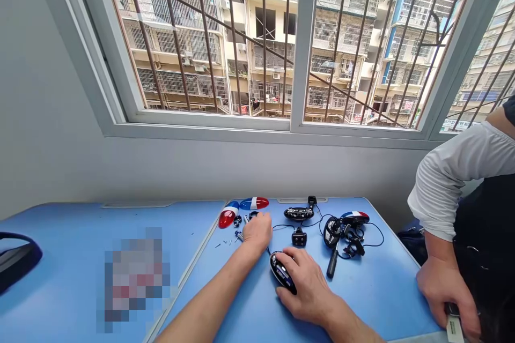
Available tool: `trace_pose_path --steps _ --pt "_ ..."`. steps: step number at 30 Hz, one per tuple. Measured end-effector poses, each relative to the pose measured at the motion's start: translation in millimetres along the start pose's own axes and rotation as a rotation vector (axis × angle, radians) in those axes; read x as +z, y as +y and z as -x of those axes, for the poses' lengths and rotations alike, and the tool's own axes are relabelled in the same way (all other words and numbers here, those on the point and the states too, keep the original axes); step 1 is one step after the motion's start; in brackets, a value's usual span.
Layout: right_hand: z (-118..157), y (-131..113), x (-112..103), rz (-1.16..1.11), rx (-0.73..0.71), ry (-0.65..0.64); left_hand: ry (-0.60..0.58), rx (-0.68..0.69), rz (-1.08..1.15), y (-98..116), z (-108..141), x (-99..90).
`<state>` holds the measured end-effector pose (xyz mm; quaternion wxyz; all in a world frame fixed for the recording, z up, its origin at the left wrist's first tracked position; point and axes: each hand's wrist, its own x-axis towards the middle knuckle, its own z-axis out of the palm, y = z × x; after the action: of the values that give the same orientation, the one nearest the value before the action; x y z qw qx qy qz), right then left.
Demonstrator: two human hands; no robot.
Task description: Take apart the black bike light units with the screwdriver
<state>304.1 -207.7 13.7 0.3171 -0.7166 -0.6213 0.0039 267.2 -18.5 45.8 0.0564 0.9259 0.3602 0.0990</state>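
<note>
My right hand (304, 282) is wrapped over a black oval light housing (282, 272), its open face showing circuitry inside. The housing rests on the blue table. My left hand (258, 235) is farther forward, fingers curled down among small parts; its fingertips are hidden, so what it grips cannot be made out. Beside it lie a black ring clamp (237, 220), small screws (218, 245) and a short blue-and-silver piece (238, 236). Two red, white and blue lens covers, one left (229, 214) and one behind (254, 203), sit past that hand.
Another opened light (299, 213), a black button box (299, 237), wired lights and clamps (354, 236) and a black-handled screwdriver (332, 263) lie right. A co-worker's hand (448, 286) holds something at the right edge. A pixelated patch (134, 278) and dark object (18, 258) are left.
</note>
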Motion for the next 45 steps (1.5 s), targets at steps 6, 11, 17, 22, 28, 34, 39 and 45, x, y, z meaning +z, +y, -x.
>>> trace_pose_path --steps 6,11,17,22,28,34,39,45 --pt "0.6 -1.3 -1.2 -0.008 0.003 -0.011 0.002 0.245 0.22 -12.1 14.9 -8.8" --pt "-1.4 -8.0 -11.8 -0.052 0.063 -0.057 -0.152 0.523 0.409 -37.8 37.0 -9.6" --pt "-0.4 -7.9 -30.9 -0.014 0.2 -0.125 -0.391 0.701 0.533 -45.2 58.9 -1.0" --pt "3.6 6.2 -35.8 0.014 0.145 -0.121 -0.191 0.768 0.46 -27.9 67.6 0.2" --pt "6.8 16.1 -36.6 -0.034 0.203 -0.086 -0.072 0.675 0.447 -27.2 71.0 2.5" --pt "6.4 23.5 -37.0 -0.042 0.233 -0.089 -0.025 0.69 0.499 -29.1 75.9 4.9" --pt "6.0 24.3 -37.7 -0.096 0.189 -0.052 -0.013 0.744 0.545 -28.6 78.7 6.2" --pt "3.7 16.6 -43.4 -0.07 0.232 -0.083 -0.017 0.763 0.544 -28.5 79.6 5.6"
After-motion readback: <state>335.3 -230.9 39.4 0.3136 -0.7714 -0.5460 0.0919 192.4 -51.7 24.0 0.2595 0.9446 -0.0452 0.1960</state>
